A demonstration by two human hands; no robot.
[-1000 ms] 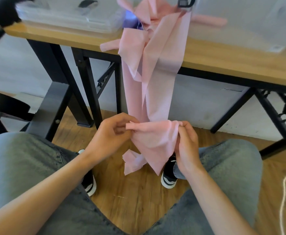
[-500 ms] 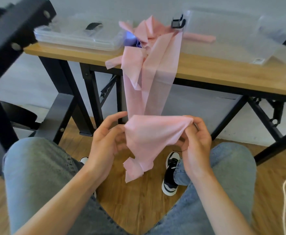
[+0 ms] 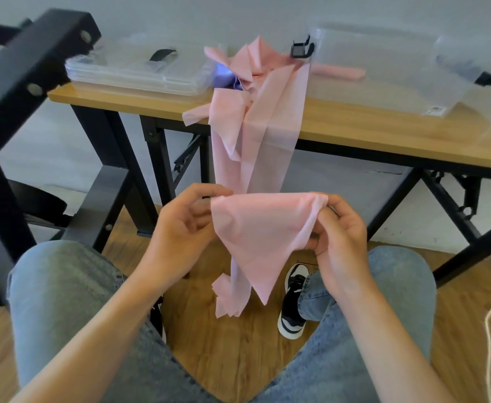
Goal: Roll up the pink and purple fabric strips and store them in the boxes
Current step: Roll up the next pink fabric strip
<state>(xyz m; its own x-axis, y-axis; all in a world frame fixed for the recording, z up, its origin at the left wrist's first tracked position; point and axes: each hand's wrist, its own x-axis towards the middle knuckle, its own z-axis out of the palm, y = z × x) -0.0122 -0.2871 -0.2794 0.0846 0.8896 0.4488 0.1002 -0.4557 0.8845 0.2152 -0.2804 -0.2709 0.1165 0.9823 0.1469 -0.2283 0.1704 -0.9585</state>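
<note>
Both hands pinch thin pink strip [image 3: 261, 228].

I see the pink strip [image 3: 263, 234] hanging off the table's front edge, approx mid-span, draped down toward the floor. Its lower end is spread flat between both hands, top edge taut & level, tapering to a point below; a crumpled tail dangles underneath. More pink fabric [image 3: 250, 64] sits bunched on the table near the front edge, w/ one end stretching to the right. A bit of purple fabric [image 3: 226, 77] peeks out at the left of that heap. Clear flat boxes [image 3: 139, 72] are stacked at the table's left end; another clear box [image 3: 383, 62] stands right of the heap, black latch [image 3: 301, 49] at its corner.
</note>
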